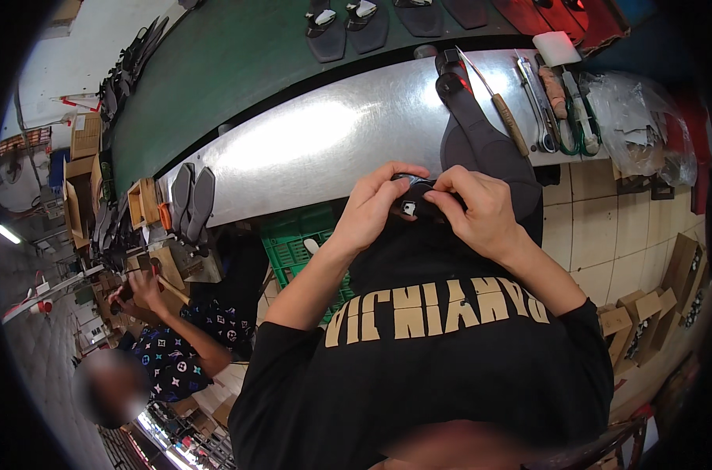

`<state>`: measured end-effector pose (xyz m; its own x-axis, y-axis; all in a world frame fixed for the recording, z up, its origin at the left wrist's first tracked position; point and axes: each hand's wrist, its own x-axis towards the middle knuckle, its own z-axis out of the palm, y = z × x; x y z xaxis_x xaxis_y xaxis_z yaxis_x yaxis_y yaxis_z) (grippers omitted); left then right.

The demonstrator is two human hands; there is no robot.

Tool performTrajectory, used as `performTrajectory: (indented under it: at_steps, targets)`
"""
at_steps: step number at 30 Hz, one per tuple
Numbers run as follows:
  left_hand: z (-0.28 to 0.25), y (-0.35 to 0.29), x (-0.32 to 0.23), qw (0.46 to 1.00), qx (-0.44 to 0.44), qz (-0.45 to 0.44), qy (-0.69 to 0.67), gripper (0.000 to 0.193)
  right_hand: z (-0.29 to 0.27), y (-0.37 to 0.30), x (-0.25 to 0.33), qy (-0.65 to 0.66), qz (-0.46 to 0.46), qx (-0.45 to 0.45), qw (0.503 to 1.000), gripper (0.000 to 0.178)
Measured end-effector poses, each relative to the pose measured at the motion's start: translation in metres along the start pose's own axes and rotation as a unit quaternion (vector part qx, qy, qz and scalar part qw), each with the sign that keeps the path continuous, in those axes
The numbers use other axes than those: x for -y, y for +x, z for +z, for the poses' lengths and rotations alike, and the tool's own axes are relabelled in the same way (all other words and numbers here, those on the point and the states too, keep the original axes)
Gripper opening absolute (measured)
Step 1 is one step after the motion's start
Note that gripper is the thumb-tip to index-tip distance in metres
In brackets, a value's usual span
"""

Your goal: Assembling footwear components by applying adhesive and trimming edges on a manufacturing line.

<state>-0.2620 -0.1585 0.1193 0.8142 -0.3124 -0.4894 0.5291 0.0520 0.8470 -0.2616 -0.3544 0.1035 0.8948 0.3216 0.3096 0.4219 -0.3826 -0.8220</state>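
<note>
In front of my chest, both hands are closed on a small black strap piece (418, 190) with a white patch on it. My left hand (365, 210) pinches its left end between thumb and fingers. At the other end, my right hand (483, 205) grips the black edge with thumb and forefinger. Much of the piece is hidden by my fingers and blends with my black shirt. Just beyond my right hand, dark grey sandals (481, 137) with a black strap lie overlapping on the metal bench's near edge.
Along the metal bench (293, 145) lie an awl (506, 121), scissors (583, 129) and a plastic bag (634, 117). More sandals (326, 39) sit on the green belt (230, 59) behind. A green crate (293, 243) stands lower left; a co-worker (175, 345) works at far left.
</note>
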Motion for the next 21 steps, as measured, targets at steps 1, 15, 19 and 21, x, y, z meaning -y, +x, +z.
performTrajectory:
  at_steps: [1,15,19,21]
  targets:
    - [0.001,0.000,0.000,1.000,0.000,0.001,0.020,0.029,0.000,0.000,-0.001,0.000,0.001,-0.001,1.000,0.017]
    - [-0.004,-0.011,-0.002,0.997,0.006,0.070,0.037,0.018,-0.026,0.031,0.005,0.175,0.161,0.178,0.955,0.014]
    - [-0.035,-0.018,-0.004,0.977,-0.071,0.178,-0.088,0.020,-0.052,0.057,0.002,0.001,-0.033,-0.112,0.993,0.012]
    - [-0.045,-0.021,-0.010,0.956,-0.174,0.163,-0.169,0.036,-0.075,0.069,-0.027,-0.126,-0.093,-0.275,0.949,0.021]
